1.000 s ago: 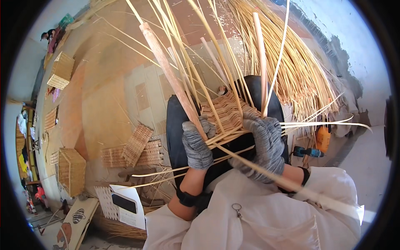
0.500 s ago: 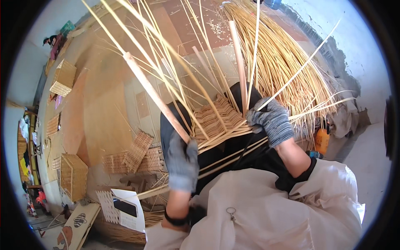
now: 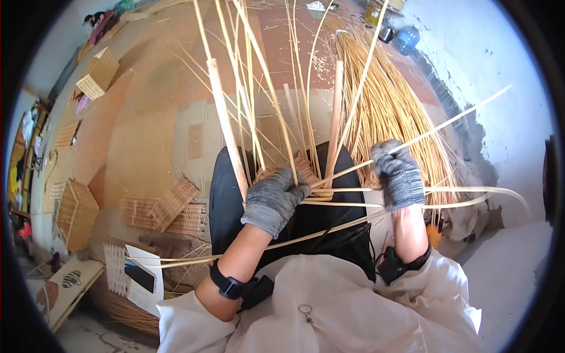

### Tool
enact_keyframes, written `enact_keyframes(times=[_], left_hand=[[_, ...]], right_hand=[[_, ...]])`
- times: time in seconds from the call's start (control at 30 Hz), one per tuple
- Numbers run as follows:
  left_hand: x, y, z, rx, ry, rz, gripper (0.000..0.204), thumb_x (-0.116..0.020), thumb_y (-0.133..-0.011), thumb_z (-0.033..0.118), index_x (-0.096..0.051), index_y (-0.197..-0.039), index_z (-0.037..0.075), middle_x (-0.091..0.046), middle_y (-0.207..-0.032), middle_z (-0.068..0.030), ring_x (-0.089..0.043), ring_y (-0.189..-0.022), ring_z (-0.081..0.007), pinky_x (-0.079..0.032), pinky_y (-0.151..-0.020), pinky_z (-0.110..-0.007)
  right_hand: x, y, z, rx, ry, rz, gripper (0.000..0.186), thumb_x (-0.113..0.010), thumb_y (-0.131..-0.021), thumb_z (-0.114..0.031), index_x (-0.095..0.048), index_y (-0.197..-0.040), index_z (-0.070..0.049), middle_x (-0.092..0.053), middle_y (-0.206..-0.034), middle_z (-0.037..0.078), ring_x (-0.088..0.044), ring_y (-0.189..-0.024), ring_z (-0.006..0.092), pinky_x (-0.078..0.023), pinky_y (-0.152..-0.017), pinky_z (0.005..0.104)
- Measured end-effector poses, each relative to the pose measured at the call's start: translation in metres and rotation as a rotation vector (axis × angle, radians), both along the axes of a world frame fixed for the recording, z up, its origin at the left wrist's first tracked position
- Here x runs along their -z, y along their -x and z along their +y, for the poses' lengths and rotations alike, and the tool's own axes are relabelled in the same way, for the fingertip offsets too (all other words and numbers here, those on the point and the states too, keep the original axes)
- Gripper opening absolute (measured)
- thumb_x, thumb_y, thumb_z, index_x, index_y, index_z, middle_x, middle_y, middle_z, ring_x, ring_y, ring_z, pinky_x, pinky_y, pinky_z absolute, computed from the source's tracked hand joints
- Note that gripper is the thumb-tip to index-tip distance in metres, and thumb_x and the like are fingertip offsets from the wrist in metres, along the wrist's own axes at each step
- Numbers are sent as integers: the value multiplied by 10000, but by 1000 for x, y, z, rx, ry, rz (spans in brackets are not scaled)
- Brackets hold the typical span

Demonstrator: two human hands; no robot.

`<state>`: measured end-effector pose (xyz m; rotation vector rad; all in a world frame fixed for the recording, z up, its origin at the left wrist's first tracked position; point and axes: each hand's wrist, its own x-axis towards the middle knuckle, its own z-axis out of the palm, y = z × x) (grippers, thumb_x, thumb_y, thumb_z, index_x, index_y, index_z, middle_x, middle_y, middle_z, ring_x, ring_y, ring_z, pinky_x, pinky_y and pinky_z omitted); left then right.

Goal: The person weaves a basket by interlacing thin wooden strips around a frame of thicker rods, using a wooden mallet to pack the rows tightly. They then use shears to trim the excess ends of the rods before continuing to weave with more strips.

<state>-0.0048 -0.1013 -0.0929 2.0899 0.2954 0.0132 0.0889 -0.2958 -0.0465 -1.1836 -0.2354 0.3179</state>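
A partly woven wicker basket lies across my lap, with thin rods fanning out from its far side. Thick peeled sticks rise at its corners, one on the left and one on the right. My left hand, in a grey knit glove, is closed over the basket's near edge beside the left stick and covers much of the weave. Off to the right, my gloved right hand is closed round a long wicker rod that slants from the basket's right corner. Other rods run past beneath that hand.
A large bundle of loose rods spreads on the floor at right. Woven panels and a box-shaped basket lie at left. Near my left elbow are a white sheet and a phone. A water jug stands by the wall.
My left hand has shifted from the left corner stick toward the middle of the basket's near edge. My right hand has drawn away from the right corner, farther along the rod.
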Motion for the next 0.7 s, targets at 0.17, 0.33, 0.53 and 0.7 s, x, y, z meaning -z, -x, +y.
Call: enact_keyframes(times=[0.17, 0.33, 0.53, 0.7], left_hand=[[10, 3, -16, -109, -153, 21, 219, -687, -777, 246, -666, -945, 108, -673, -860, -100, -647, -811, -247, -497, -751, -327], [6, 2, -19, -131, -158, 79, 243, -687, -781, 221, -664, -987, 95, -678, -897, -108, -649, -835, -235, -496, -766, -322], [7, 1, 11, -85, 89, 87, 254, -768, -694, 226, -700, -886, 74, -679, -831, -105, -642, -761, -172, -495, -714, -284], [0, -10, 18, 23, -106, 140, 324, -797, -639, 253, -691, -879, 63, -660, -789, -128, -629, -751, -244, -488, -725, -317]], right_hand=[[-9, -43, 41, -21, 719, -502, 469, -635, -789, 3, -511, -1238, -44, -564, -989, 68, -572, -905, 175, -484, -827, 285], [-19, -23, 123, 171, 1342, -726, 704, -656, -782, -59, -313, -1392, -132, -511, -1208, 185, -586, -950, 255, -512, -778, 379], [-1, -5, 81, -45, 645, -689, 659, -694, -747, -102, -338, -1300, -66, -559, -1060, 242, -614, -890, 336, -510, -769, 390], [33, -11, 60, -229, 1365, -631, 342, -720, -751, -242, -608, -950, 13, -637, -853, 207, -639, -819, 302, -498, -757, 368]])
